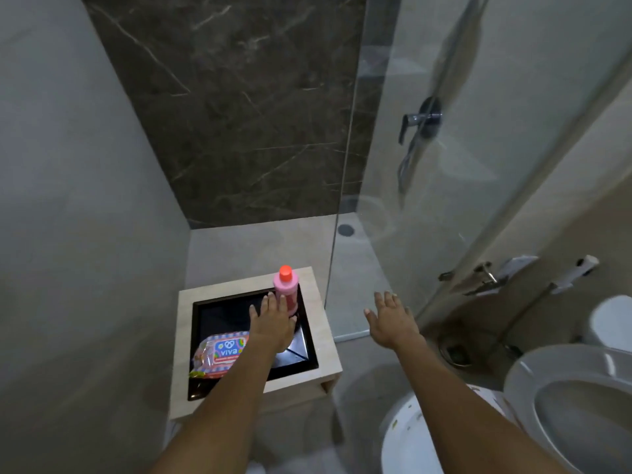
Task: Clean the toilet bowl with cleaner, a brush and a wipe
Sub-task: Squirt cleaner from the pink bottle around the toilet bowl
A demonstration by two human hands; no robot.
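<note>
At the far left a pale grey wall (68,200) is seen, meeting a dark veined marble wall (239,114) at the back of the shower area. Below these, a small light wooden stand (325,354) is placed on the floor, and a black tray (307,362) is set into its top. In the near left corner of the tray a colourful pack of wipes (219,354) marked "viva" is laid flat. At the far right corner of the tray a pink cleaner bottle (286,289) with an orange-red cap is stood upright. The left hand (273,323) is stretched out over the tray with its fingers straight and spread; its fingertips are laid against the near side of the bottle, and no curl round the bottle can be made out, so nothing is grasped by it. Right of the stand the edge of a glass shower screen (376,165) is seen, with a round floor drain (346,230) behind it. The right hand (391,319) is held in the air in front of the glass, released, with fingers spread and nothing in it. Further right, a chrome shower valve (424,118) is seen through the glass, and a metal hinge bracket (485,277) is fixed low on the screen. At the lower right the toilet bowl (420,436) is found, with small specks of dirt on its white inner surface, and its grey seat (526,381) is raised. No brush can be made out.
</note>
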